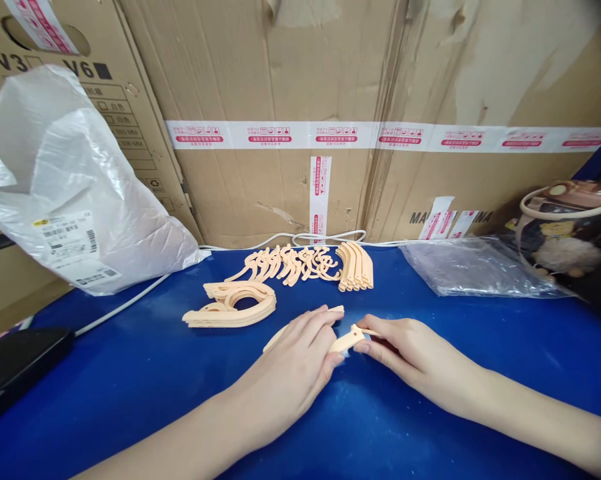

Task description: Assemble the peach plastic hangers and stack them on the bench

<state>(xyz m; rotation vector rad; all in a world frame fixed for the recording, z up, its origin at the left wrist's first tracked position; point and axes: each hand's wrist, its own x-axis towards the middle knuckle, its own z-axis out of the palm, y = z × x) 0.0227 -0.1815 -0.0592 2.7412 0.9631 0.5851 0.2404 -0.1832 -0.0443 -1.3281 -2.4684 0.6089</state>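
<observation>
My left hand (295, 360) is closed over a cream plastic hanger piece (345, 340), whose end with a small hole sticks out past the thumb. Another end (336, 311) of cream plastic shows beyond the fingertips, and a curved edge (274, 339) lies left of the hand. My palm hides how these join. At the holed end, my right hand (410, 343) pinches a thin cream part (371, 331), mostly covered by the fingers. Behind lie a stack of curved hanger arms (240, 319), a row of small hook-shaped pieces (285, 263) and a bundle of curved arms (356, 267).
The blue tabletop (145, 400) meets a tall cardboard box (260, 193) at the back. A white plastic bag (65, 193) stands left, above a black device (25, 370). A white cable (115, 307) runs behind. A clear bag (480, 270) and a dark pouch (570, 233) lie right.
</observation>
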